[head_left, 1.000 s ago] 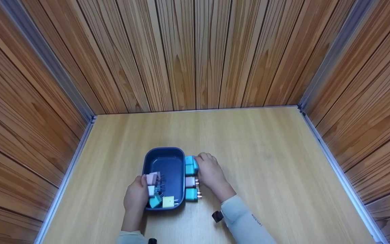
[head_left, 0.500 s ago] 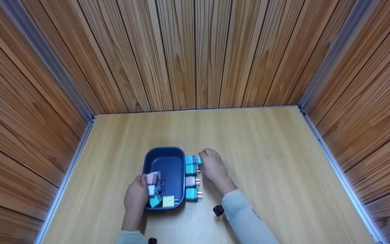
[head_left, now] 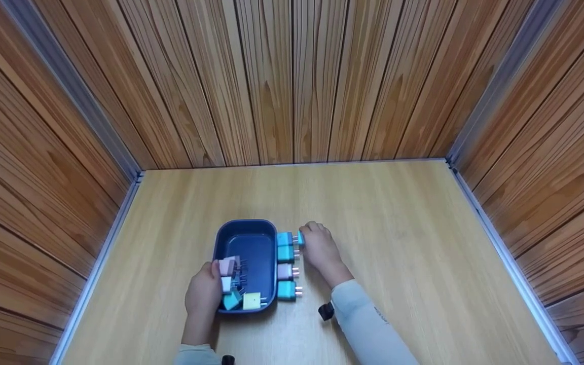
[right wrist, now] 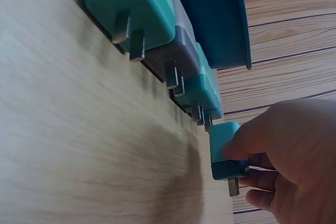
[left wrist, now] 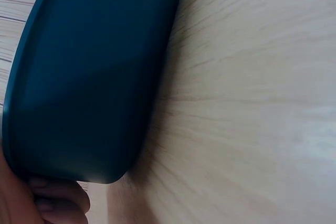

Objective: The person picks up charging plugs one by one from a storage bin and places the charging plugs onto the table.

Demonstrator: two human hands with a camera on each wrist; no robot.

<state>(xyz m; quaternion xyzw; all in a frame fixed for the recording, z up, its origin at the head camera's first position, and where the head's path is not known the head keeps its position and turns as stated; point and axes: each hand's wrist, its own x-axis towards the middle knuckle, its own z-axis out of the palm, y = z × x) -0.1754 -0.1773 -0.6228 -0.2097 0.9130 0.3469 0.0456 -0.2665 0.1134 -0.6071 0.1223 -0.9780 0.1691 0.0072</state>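
Observation:
A dark blue plastic tub (head_left: 251, 243) stands on the table, its near part holding several charger plugs, among them a yellow one (head_left: 252, 301) and a pink one (head_left: 226, 267). My left hand (head_left: 205, 291) grips the tub's left wall, thumb over the rim and fingers curled under it outside. Along the right wall runs a row of plugs with prongs facing right: light blue (head_left: 284, 239), teal (head_left: 286, 253), lilac (head_left: 285, 271) and teal (head_left: 286, 291). Between thumb and fingers my right hand (head_left: 320, 247) pinches another teal plug (right wrist: 224, 142), just right of the row's far end.
Wood-patterned panels (head_left: 292, 81) enclose the table (head_left: 383, 213) at the back and both sides. Metal edging (head_left: 500, 248) runs along the foot of the right panel. A black wrist device (head_left: 326, 311) sits at my right sleeve.
My right hand has shifted a little right from the tub with the teal plug, uncovering the prongs of the row's far plugs. Over the last half second little moves; the left hand stays put.

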